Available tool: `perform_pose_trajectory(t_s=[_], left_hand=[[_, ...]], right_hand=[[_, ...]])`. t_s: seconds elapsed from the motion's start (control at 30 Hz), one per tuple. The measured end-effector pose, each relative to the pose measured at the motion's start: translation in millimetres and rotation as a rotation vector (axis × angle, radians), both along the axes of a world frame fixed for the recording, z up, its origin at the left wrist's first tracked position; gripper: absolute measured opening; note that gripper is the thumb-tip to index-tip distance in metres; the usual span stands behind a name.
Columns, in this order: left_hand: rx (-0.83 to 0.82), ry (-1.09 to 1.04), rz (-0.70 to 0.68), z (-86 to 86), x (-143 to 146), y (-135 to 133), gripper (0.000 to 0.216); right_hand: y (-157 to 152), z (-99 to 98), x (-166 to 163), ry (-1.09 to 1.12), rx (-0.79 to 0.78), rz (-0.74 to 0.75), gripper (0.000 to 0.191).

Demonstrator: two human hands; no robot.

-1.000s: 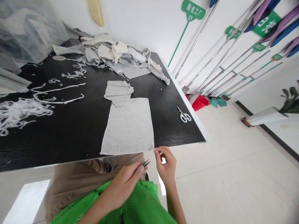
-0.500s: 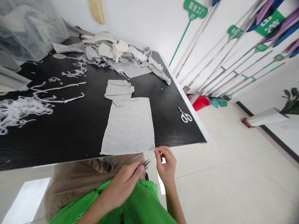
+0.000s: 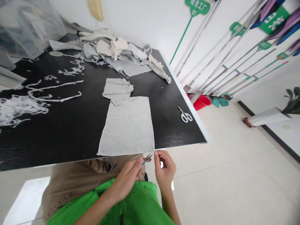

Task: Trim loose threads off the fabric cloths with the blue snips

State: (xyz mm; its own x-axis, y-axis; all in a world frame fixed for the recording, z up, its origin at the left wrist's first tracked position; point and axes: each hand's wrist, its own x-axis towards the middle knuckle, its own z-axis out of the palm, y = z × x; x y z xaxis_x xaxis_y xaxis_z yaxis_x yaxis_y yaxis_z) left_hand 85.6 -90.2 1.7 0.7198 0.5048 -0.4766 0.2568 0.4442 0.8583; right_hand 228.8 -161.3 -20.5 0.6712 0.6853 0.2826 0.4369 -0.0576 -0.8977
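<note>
A pale grey cloth (image 3: 128,125) lies flat on the black table, its near edge along the table's front edge. My right hand (image 3: 165,165) is closed in a pinch at the cloth's near right corner, just beyond the table edge. In my left hand (image 3: 127,178) is a small pair of thread snips (image 3: 147,158), its pointed blades slightly apart and aimed toward that corner. The blades are close to my right fingertips; whether they touch the cloth or a thread, I cannot tell. My left palm hides most of the handle.
White-handled scissors (image 3: 185,115) lie right of the cloth. A folded grey cloth (image 3: 118,88) touches its far edge. Heaped fabric pieces (image 3: 119,48) stand at the back, tangled white threads (image 3: 21,109) at left. Mop poles (image 3: 199,37) and a red bucket (image 3: 202,102) stand beyond the table.
My left hand has brought the snips slightly up and closer to the cloth's corner. My right hand keeps its pinch there, a little lower. The view has shifted slightly.
</note>
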Motion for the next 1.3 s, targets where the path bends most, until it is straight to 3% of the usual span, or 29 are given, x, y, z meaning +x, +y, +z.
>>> perform_pose_trajectory(t_s=[0.17, 0.37, 0.8, 1.3], left_hand=[[0.209, 0.021, -0.003, 4.3, 3, -4, 0.048], [0.316, 0.027, 0.018, 11.5, 10, -4, 0.046], [0.310, -0.047, 0.052, 5.8, 17, -8, 0.043], [0.295, -0.085, 0.079, 7.8, 27, -9, 0.043]], right_hand=[[-1, -1.6, -6, 0.123, 0.034, -0.021, 0.006], [-3, 0.2, -8, 0.154, 0.000, -0.066, 0.007], [-4, -4.4, -17, 0.083, 0.031, -0.189, 0.007], [-6, -2.7, -20, 0.082, 0.029, -0.181, 0.008]])
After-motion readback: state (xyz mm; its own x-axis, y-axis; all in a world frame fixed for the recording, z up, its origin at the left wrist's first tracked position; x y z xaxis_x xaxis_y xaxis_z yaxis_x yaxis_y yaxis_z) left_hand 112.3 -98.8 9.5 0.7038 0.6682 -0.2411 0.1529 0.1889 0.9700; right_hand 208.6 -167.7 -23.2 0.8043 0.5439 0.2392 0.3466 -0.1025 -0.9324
